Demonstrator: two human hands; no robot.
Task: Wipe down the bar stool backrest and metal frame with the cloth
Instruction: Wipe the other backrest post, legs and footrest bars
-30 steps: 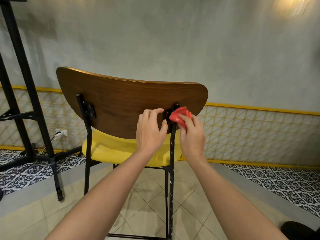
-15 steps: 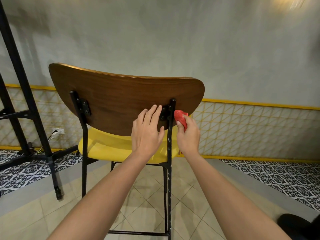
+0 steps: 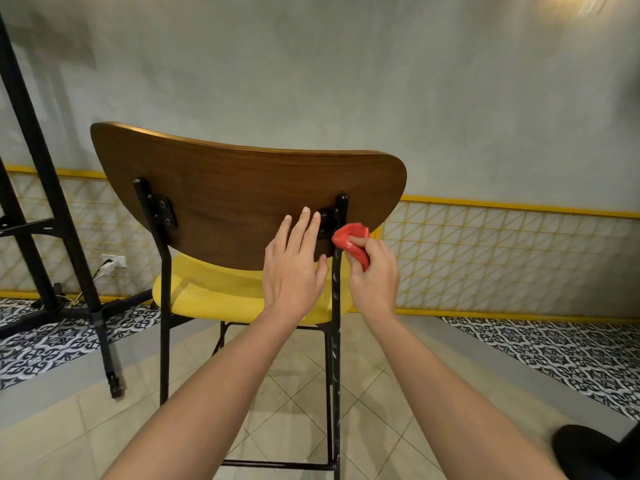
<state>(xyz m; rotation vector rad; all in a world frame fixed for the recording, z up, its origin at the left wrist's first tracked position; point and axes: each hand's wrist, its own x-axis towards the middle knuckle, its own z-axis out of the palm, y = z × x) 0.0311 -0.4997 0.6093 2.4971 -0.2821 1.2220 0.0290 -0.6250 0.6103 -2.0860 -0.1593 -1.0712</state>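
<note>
The left hand [image 3: 294,268] lies open and flat against the wooden backrest [image 3: 242,199], likely to steady the stool. Just right of it, the right hand [image 3: 374,275] pinches a bunched red cloth [image 3: 351,237] against the black right upright [image 3: 336,289] below the mounting bracket [image 3: 327,221], apparently scrubbing the frame.

floor [image 3: 294,403]: beige tiles, patterned border | bar stool [image 3: 242,209] legs on tiles | black stand [image 3: 100,317] on border
</note>
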